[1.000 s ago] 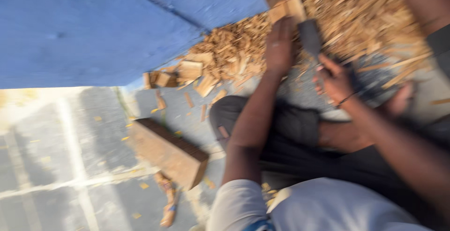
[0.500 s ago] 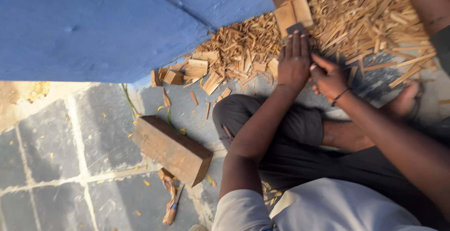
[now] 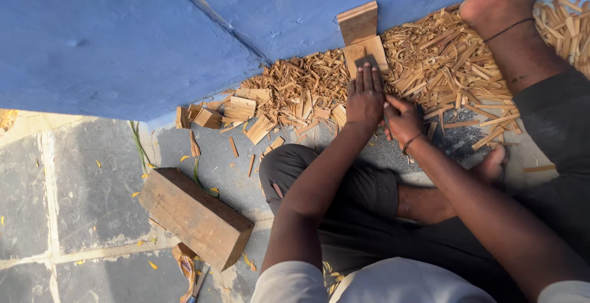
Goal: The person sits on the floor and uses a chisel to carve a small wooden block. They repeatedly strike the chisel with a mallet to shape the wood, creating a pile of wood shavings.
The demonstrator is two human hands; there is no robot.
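A dark blade sits on a small wood piece at twelve o'clock against the blue wall, the left hand pressed flat on it, fingers straight. The right hand, just beside at three o'clock, is curled; what it grips I cannot tell. Wood chips lie around, a block at eight o'clock.

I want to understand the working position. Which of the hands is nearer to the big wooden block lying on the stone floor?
Left. The left hand lies flat on a small dark blade by the wall, on the side toward the wooden block. The right hand is just beyond it, farther from the block.
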